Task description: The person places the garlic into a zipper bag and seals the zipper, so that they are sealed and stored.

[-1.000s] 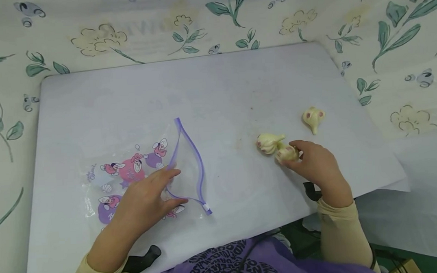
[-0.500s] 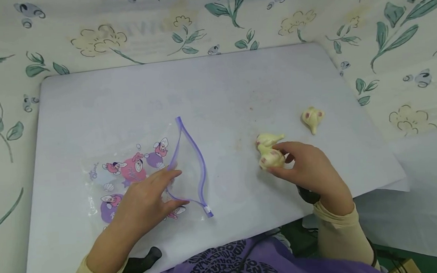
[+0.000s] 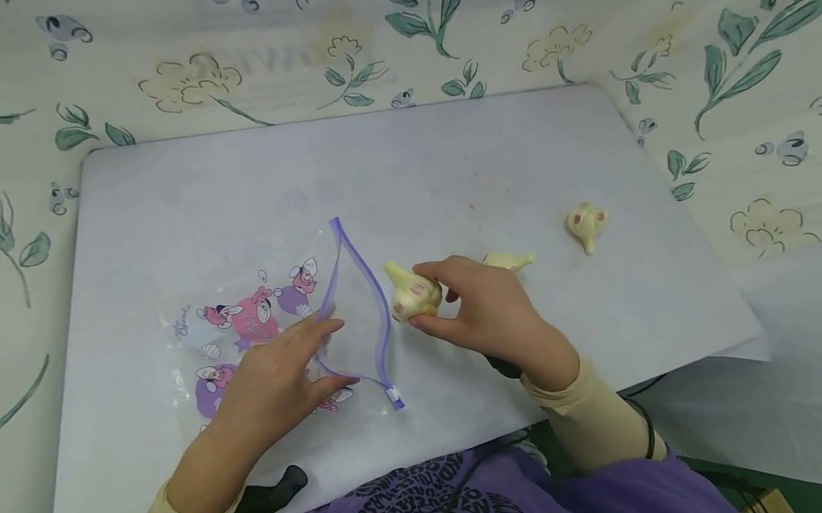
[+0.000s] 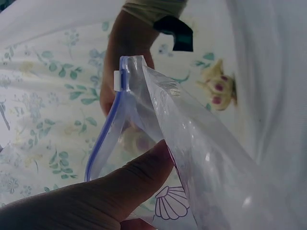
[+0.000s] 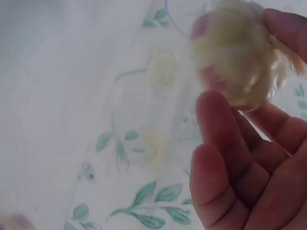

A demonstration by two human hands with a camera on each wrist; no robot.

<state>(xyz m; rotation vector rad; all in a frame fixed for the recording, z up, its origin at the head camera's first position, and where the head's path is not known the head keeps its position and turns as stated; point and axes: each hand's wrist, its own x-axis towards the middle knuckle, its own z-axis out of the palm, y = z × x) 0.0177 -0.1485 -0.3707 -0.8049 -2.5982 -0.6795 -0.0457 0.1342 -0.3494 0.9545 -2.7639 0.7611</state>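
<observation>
My left hand holds the mouth of a clear zip bag with pink and purple cartoon prints, thumb and fingers at its rim. The purple zip strip bows away, so the mouth gapes. In the left wrist view the thumb lies against the bag's film. My right hand pinches a pale garlic bulb between thumb and fingers, just right of the zip strip. Close up in the right wrist view, the garlic bulb shows pinkish patches.
A second garlic bulb lies behind the right hand, partly hidden. Another garlic bulb sits farther right on the white table. Small brown crumbs dot the middle. Flowered cloth surrounds the table.
The right hand has picked up one garlic bulb from beside the other and carried it left to the bag's mouth. The left hand and bag have hardly moved.
</observation>
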